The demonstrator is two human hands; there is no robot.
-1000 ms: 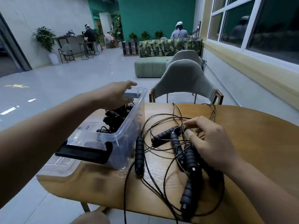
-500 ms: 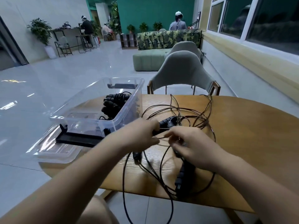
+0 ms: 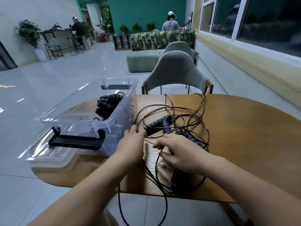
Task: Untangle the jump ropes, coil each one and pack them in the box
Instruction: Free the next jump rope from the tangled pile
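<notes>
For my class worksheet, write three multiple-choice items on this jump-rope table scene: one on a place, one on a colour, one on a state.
1. Where does the clear box stand relative to the tangled ropes?
A) to their right B) to their left C) on top of them

2. What colour are the rope handles?
A) red B) white C) black

3. What state is the box in?
A) open, with coiled ropes inside B) lidded shut C) open and empty

Key: 1 B, the box sits left of the tangle on the wooden table; 2 C, every handle in view is black; 3 A, its top is uncovered and dark coils lie at its far end.
</notes>
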